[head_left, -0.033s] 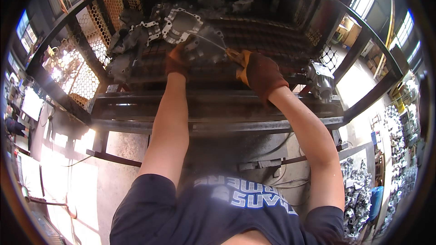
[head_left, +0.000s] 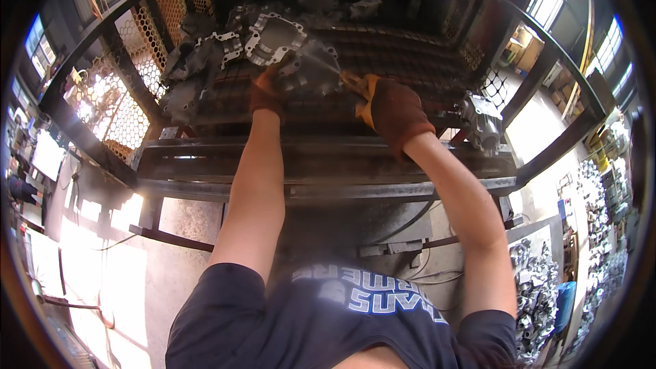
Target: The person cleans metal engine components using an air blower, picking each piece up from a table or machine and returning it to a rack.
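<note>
Both my hands wear brown and orange work gloves. My left hand (head_left: 268, 91) is closed on the near edge of a grey metal casting (head_left: 277, 37) with a bolt-hole flange and a hollow middle. My right hand (head_left: 393, 106) grips a spray gun (head_left: 350, 82), most of it hidden by the glove. Its tip points up and left at the casting, a short gap away. A pale streak of mist leaves the tip. Beneath and right of the held casting lies another, darker casting (head_left: 318, 68), partly veiled by haze.
More castings (head_left: 184, 68) pile up at the left inside a dark metal frame (head_left: 328, 188) with mesh sides (head_left: 126, 119). One casting (head_left: 483, 119) sits at the right edge. Many small metal parts (head_left: 536, 294) fill a container at lower right. Hoses (head_left: 437, 275) lie below.
The thin bright line from the spray gun's tip to the casting now shows as a shorter, hazier streak. My hands have hardly moved.
</note>
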`<state>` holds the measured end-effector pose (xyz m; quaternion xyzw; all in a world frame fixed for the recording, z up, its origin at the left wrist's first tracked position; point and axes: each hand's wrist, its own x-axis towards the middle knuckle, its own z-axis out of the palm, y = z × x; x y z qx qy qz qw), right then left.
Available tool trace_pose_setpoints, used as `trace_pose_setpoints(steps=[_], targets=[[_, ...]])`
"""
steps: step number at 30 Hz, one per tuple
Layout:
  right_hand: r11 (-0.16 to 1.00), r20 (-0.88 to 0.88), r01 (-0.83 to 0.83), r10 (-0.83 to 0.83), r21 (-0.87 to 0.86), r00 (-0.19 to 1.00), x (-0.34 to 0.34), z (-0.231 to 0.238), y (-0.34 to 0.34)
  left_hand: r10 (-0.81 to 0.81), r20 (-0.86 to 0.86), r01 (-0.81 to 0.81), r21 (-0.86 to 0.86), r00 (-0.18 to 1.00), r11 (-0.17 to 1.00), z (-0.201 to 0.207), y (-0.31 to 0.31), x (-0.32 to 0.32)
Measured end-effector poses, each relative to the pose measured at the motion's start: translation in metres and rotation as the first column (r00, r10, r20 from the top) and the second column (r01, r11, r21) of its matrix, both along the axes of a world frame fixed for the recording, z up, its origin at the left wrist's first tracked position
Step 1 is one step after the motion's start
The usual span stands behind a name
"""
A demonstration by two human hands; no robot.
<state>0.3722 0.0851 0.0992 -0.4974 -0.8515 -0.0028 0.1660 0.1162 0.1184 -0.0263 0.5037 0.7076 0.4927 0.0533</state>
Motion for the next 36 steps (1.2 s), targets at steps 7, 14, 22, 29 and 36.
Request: trace_pose_setpoints(steps=[7, 14, 22, 29, 36], targets=[[0.989, 0.032, 0.097, -0.101, 0.112, 0.994, 0.006, -0.010, 0.016, -0.007, -0.236, -0.006, -0.055, 0.972, 0.998, -0.019, 0.019, -0.012], [0.995, -0.119, 0.092, -0.086, 0.046, 0.989, 0.027, -0.007, -0.012, 0.017, -0.131, -0.034, -0.134, 0.991, 0.990, 0.008, 0.003, 0.004], [1.000, -0.122, 0.007, -0.004, 0.023, 0.992, 0.090, -0.044, -0.052, -0.400, 0.711, 0.146, 0.391, 0.578, 0.909, -0.042, 0.059, -0.043], [0.995, -0.263, 0.098, -0.096, -0.006, 0.960, 0.100, -0.059, -0.053, -0.347, 0.936, 0.157, 0.353, -0.064, 0.922, -0.026, 0.067, -0.039], [0.999, -0.336, 0.038, -0.026, 0.031, 0.941, 0.087, -0.063, -0.056, -0.405, 0.877, 0.343, 0.309, 0.257, 0.887, -0.062, 0.105, -0.084]])
